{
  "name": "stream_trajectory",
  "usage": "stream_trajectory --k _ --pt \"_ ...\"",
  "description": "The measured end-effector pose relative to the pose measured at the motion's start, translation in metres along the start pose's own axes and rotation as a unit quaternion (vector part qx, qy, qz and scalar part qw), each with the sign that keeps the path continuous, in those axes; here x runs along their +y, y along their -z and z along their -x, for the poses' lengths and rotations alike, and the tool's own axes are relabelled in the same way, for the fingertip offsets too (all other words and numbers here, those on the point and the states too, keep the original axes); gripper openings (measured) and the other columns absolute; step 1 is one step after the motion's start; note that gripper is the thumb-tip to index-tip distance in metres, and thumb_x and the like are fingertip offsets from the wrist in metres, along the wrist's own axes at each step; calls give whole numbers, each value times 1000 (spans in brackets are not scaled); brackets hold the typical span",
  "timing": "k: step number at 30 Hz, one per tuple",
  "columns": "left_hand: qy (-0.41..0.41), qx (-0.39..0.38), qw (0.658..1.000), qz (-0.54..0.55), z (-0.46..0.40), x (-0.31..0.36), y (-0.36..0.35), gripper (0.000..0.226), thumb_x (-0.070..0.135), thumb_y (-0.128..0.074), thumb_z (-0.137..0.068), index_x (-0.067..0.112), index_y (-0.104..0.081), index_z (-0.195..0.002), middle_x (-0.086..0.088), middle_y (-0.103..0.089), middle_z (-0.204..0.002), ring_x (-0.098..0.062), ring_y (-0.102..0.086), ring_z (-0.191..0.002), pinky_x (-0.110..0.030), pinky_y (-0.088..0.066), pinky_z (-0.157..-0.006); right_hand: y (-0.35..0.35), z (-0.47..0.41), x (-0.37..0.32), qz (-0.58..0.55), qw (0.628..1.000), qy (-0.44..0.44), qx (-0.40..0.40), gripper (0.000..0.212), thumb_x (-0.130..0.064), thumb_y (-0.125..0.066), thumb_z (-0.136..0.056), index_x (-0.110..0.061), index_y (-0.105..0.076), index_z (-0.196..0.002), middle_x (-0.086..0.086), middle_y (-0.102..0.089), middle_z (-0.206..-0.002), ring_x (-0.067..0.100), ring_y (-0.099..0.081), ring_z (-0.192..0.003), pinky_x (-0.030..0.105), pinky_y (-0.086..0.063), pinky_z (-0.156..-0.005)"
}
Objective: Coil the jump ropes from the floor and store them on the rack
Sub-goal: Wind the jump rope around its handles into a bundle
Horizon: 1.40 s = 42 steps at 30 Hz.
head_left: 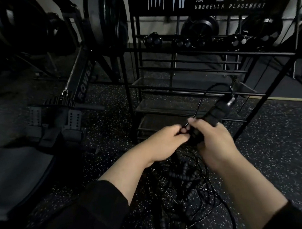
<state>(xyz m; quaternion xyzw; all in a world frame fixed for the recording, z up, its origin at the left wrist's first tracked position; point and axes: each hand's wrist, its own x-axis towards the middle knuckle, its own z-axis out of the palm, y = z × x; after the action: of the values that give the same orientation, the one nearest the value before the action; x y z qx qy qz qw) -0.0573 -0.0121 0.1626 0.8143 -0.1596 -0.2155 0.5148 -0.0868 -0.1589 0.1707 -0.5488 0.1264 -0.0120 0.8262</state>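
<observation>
Dim, murky, softly blurred picture, wide-angle bending at its edges.

Dark speckled rubber floor (pixel 111 122), white and yellowish flecks throughout. Lying directly on it, near bottom centre: a loose tangle of thin black jump ropes with ribbed black handles (pixel 183 184), cords overlapping, handles pointing various ways. Black metal wire rack (pixel 188 89) stands on the floor just behind the tangle, its tiers of horizontal bars and mesh shelves rising upward. To the left, a black rowing machine (pixel 66 113) rests on the floor, footplates facing the camera.
</observation>
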Motion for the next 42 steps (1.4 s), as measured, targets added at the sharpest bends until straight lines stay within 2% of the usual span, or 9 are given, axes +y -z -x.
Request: stream_trajectory --k 7,12,16,20,24,29,33,36,42 --pt "76 -29 982 -169 -21 -23 16 28 27 -39 -110 13 -60 -97 -9 -76 -95 -29 -67 -82 -39 -53 -70 25 -24 -30 -146 987 -1 63 3 -3 -64 -96 -3 -61 -94 9 -64 -79 22 -68 -74 39 -63 -82" --pt "-25 217 974 -66 -39 -11 25 30 34 -36 -110 22 -61 -96 -2 -57 -71 -18 -52 -60 -35 -42 -54 27 -35 -15 45 994 -86 55 20 -2 -70 -90 -2 -61 -108 13 -69 -86 23 -66 -63 34 -58 -59" --pt "-77 273 951 125 -42 15 23 31 33 -35 -111 24 -63 -100 1 -49 -66 -19 -50 -57 -30 -37 -45 12 -30 13 134 981 -126 -58 27 4 -62 -94 0 -60 -121 21 -73 -99 27 -69 -70 30 -57 -52" --pt "-116 247 935 225 -41 31 23 31 32 -35 -111 20 -63 -107 0 -47 -67 -18 -53 -57 -26 -38 -44 5 -30 29 189 966 -117 -133 27 8 -64 -92 6 -58 -118 15 -72 -92 29 -64 -76 29 -54 -54" --pt "-106 200 945 234 -41 30 27 32 35 -38 -110 27 -68 -117 -4 -59 -80 -20 -63 -73 -32 -55 -59 8 -33 23 246 967 -34 -64 7 6 -64 -91 0 -62 -93 18 -70 -73 29 -62 -62 38 -50 -59" --pt "23 127 990 56 -41 9 28 35 19 -41 -107 28 -63 -133 3 -72 -112 -17 -70 -102 -43 -61 -89 15 -38 3 175 984 14 27 6 -3 -64 -91 -8 -67 -90 12 -75 -73 24 -64 -59 30 -49 -53" --pt "59 -32 979 -192 -38 -12 23 18 20 -54 -101 12 -67 -109 -5 -70 -99 -25 -65 -89 -25 -44 -67 15 -39 -8 30 999 5 22 12 1 -57 -95 -10 -57 -91 11 -68 -70 24 -59 -60 36 -43 -61" --pt "71 -106 948 -291 -36 -25 12 11 31 -60 -100 26 -56 -91 8 -58 -81 -17 -58 -84 -25 -37 -63 15 -38 -17 -30 999 -6 10 13 1 -55 -96 -12 -54 -93 11 -66 -72 22 -58 -61 30 -46 -59" --pt "82 -28 967 -238 -42 -31 22 19 28 -43 -108 25 -55 -95 -4 -71 -89 -6 -55 -60 -20 -38 -49 27 -37 -31 -76 996 32 32 10 -1 -56 -98 -11 -57 -96 11 -71 -83 20 -64 -71 29 -51 -68"
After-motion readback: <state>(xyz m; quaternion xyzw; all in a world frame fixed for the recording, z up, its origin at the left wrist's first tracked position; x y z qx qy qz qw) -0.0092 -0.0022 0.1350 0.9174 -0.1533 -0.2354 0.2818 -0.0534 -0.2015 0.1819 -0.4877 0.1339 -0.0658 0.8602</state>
